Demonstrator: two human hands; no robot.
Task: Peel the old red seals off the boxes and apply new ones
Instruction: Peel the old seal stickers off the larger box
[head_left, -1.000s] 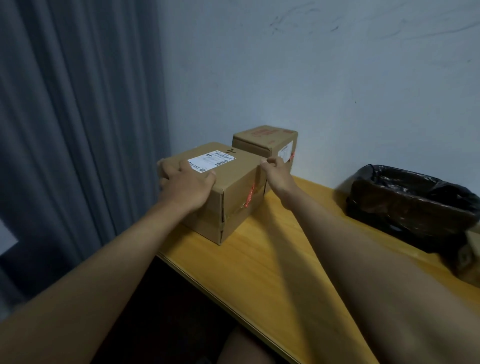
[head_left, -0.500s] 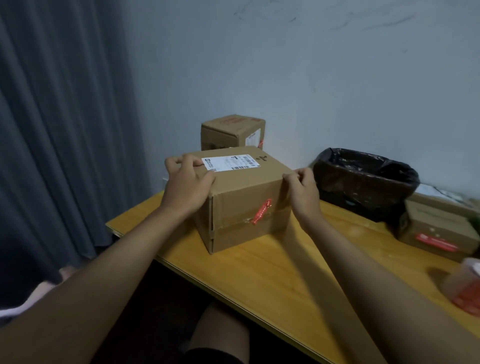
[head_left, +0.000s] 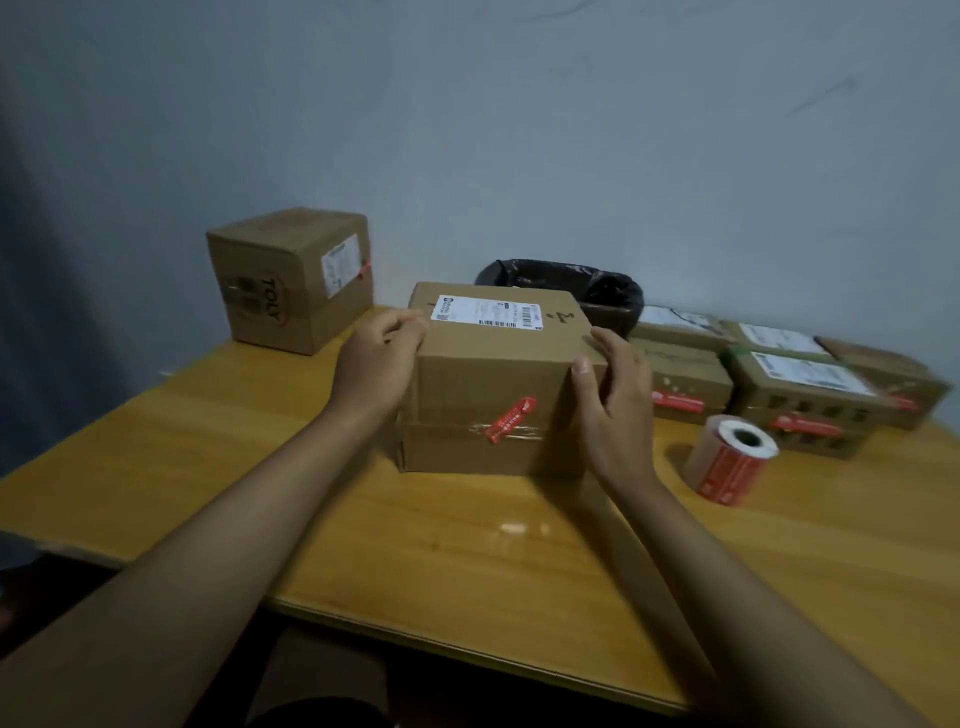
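Observation:
A brown cardboard box (head_left: 488, 374) with a white shipping label on top stands on the wooden table (head_left: 311, 519) in front of me. A red seal (head_left: 511, 420) lies slanted across the taped seam on its near face. My left hand (head_left: 379, 364) grips the box's upper left edge, fingers curled over the top. My right hand (head_left: 618, 400) holds the right corner, thumb on the near face and fingers along the side. A roll of new red seals (head_left: 730, 457) lies on the table just right of my right hand.
A taller box (head_left: 291, 280) with a red seal on its edge stands at the back left by the wall. Several flatter boxes (head_left: 810, 400) with red seals sit at the right. A black-lined bin (head_left: 571, 286) stands behind the held box.
Both hands have brought the box from the back left corner toward the table's middle and turned its sealed face toward me. The view has swung right, revealing the roll and more boxes.

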